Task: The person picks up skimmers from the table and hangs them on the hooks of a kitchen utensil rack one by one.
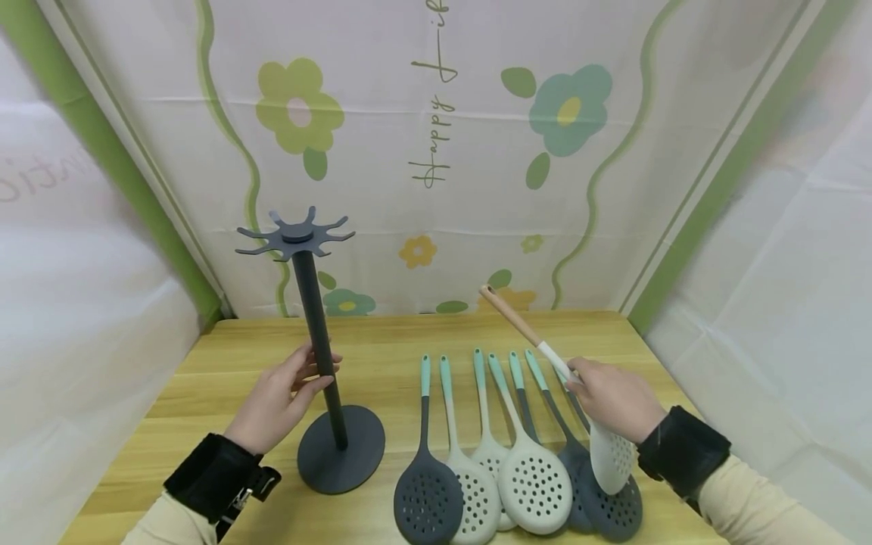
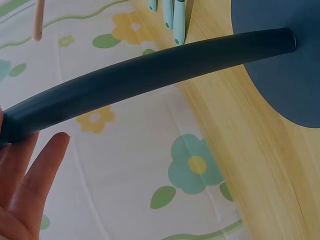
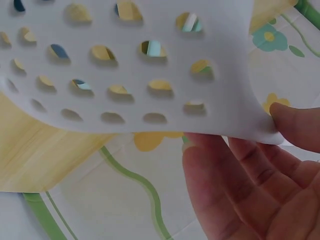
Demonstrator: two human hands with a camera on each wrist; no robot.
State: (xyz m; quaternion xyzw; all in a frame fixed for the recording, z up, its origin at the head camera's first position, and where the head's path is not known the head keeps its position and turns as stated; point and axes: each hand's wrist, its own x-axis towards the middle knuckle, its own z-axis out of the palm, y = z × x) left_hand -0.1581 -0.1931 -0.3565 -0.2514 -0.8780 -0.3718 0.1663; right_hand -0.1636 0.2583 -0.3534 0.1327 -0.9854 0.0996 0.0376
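A dark utensil stand (image 1: 313,310) rises on the left, with a round base and a top ring of curved hooks; nothing hangs on them. My left hand (image 1: 278,395) holds its pole (image 2: 150,72) between thumb and fingers. On the right, my right hand (image 1: 616,397) grips a white slotted skimmer (image 1: 518,324) where the neck meets the head. Its wooden handle points up and away to the left. The right wrist view shows the perforated head (image 3: 225,95) close up, with the thumb on one side and fingers beneath.
Several skimmers lie in a row on the wooden table (image 1: 225,393), handles pointing away: a dark grey skimmer (image 1: 428,492) at the left end, a white skimmer (image 1: 536,488) in the middle. Some heads overlap. A flowered cloth (image 1: 436,212) hangs behind the table.
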